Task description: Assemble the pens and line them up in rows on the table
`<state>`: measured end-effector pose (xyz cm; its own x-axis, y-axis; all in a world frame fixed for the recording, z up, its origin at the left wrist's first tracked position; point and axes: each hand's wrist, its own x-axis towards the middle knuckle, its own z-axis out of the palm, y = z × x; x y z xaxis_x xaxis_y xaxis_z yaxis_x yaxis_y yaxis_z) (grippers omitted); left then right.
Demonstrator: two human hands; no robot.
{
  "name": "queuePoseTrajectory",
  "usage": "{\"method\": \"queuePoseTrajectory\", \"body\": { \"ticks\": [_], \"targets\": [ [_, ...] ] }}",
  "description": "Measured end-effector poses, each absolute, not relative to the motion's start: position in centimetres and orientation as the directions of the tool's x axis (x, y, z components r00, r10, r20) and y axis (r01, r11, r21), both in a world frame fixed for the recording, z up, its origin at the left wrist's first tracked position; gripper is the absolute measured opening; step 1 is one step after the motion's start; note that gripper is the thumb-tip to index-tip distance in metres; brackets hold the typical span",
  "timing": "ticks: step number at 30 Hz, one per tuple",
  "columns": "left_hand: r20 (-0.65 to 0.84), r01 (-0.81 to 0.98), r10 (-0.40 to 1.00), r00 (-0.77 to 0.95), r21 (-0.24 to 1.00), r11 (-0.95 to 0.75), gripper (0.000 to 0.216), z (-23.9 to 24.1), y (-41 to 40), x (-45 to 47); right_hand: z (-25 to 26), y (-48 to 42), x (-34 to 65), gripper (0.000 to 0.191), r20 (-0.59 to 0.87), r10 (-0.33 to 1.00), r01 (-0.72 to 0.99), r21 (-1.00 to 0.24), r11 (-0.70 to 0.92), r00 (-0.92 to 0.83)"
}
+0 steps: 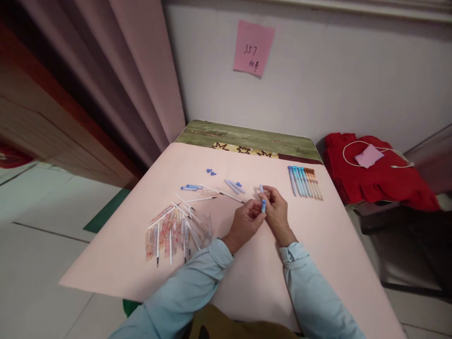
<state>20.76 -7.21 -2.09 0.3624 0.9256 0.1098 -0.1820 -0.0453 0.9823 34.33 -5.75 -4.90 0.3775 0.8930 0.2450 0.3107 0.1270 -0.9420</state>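
Both my hands meet above the middle of a pink sheet (106, 254) that covers the table. My right hand (277, 209) is closed around a light blue pen barrel (262, 189) held upright. My left hand (245, 221) pinches a small blue pen part (263, 205) at the barrel's lower end. A pile of refills and clear wrappers (173, 230) lies to the left of my hands. Loose barrels and refills (226, 188) lie just beyond them, and two small blue caps (211, 172) sit farther back.
A row of several finished pens (305, 181), blue and orange, lies at the back right of the sheet. A red cloth with a white cable (374, 176) sits on a seat to the right. A pink note (253, 47) hangs on the wall; curtains hang at the left.
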Motion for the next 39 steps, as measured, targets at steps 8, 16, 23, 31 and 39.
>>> {"method": "queuePoseTrajectory", "body": {
  "ticks": [8, 16, 23, 31, 39],
  "targets": [
    [0.036, -0.311, 0.962, 0.270, 0.949, 0.052, 0.035, -2.7, -6.7, 20.6, -5.1, -5.6, 34.3, 0.029, 0.192, 0.901, 0.227, -0.968, 0.108, 0.390],
    [0.032, -0.332, 0.991, 0.130, 0.943, 0.013, 0.046, -2.6, -6.3, 20.4, -4.3, -6.2, 34.2, 0.024, 0.366, 0.888, 0.493, -0.848, 0.194, 0.280],
    [-0.110, -0.600, 0.981, 0.161, 0.779, 0.185, 0.035, -1.8, -5.4, 19.9, -4.7, -6.0, 34.1, 0.020, 0.394, 0.902, 0.697, -0.697, 0.168, 0.177],
    [-0.160, -0.711, 0.936, 0.313, 0.615, 0.343, 0.033, -1.5, -5.1, 19.4, -4.3, -6.0, 33.7, 0.016, 0.386, 0.910, 0.725, -0.669, 0.161, 0.154],
    [-0.129, -0.659, 0.947, 0.293, 0.690, 0.298, 0.070, -1.2, -5.4, 19.4, -4.4, -6.0, 33.8, 0.019, 0.357, 0.884, 0.587, -0.800, 0.123, 0.302]
  ]
}}
